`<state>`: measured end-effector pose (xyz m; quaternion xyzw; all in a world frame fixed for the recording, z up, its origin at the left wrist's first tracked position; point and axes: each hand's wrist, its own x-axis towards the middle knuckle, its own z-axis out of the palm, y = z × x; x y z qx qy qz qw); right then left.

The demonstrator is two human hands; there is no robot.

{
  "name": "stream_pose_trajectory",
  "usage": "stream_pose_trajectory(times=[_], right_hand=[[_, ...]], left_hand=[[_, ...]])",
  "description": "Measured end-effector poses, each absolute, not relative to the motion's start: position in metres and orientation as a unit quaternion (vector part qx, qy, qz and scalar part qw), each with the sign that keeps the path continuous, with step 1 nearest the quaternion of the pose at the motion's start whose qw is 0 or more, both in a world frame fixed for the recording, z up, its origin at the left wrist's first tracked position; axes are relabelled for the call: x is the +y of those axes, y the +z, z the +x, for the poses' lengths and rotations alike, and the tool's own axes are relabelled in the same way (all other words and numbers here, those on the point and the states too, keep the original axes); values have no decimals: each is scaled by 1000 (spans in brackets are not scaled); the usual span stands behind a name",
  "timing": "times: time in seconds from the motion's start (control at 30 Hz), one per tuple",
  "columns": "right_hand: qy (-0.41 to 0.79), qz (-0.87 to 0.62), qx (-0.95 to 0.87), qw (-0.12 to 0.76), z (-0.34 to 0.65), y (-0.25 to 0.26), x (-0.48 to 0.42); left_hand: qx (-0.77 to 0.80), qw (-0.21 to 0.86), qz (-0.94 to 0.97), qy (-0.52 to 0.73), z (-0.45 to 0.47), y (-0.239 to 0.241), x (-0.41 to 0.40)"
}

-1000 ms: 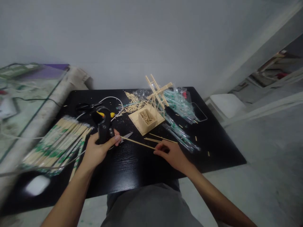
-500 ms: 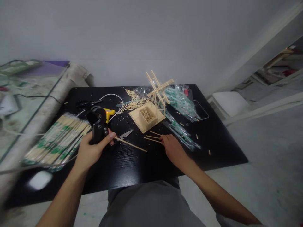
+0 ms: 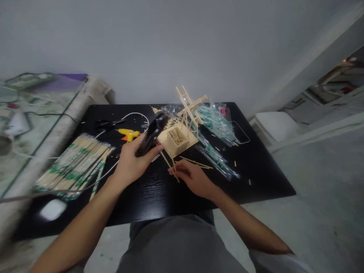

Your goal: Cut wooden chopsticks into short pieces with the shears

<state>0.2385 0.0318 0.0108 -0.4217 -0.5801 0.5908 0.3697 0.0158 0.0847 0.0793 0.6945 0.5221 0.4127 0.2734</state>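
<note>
My left hand (image 3: 131,163) is closed around a black cutter tool (image 3: 151,134), held over the black table (image 3: 256,178), with a thin wooden stick (image 3: 168,163) pinched under its thumb. My right hand (image 3: 191,178) pinches the lower end of that same stick near the table top. Just beyond the hands stands a small wooden box on a square base (image 3: 177,139) with a frame of crossed sticks (image 3: 190,107) rising behind it. A few loose sticks (image 3: 196,163) lie to the right of my right hand.
A bundle of wrapped chopsticks (image 3: 74,163) lies at the left. A yellow glue gun (image 3: 129,134), black scissors (image 3: 107,123) and a white cable (image 3: 133,115) lie behind my left hand. Torn green-and-clear wrappers (image 3: 216,125) cover the right back. A glass-topped surface (image 3: 31,125) adjoins on the left.
My left hand swung the cutter and stick rightward toward the wooden box, uncovering the glue gun. My right hand left the loose sticks and took the lower end of the stick.
</note>
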Motion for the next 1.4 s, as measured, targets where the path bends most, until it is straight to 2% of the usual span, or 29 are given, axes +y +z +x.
stream_pose_trajectory(times=[0.1,0.2,0.4,0.77,1.07,1.4], right_hand=[[615,-408,-561,375,233,8,36],[591,-418,-579,376,232,5,40],[482,-448,-641,395,228,-6,49],[415,-433,-711,368,227,-19,54],[402,-405,-751,332,230,-20,55],[381,-391,-766,339,229,-23,54]], left_hand=[[487,245,740,394,24,82,88],[461,244,757,394,28,82,87],[450,309,736,401,29,76,75],[461,361,700,408,32,62,71],[462,392,687,402,32,58,68],[470,399,670,414,30,53,63]])
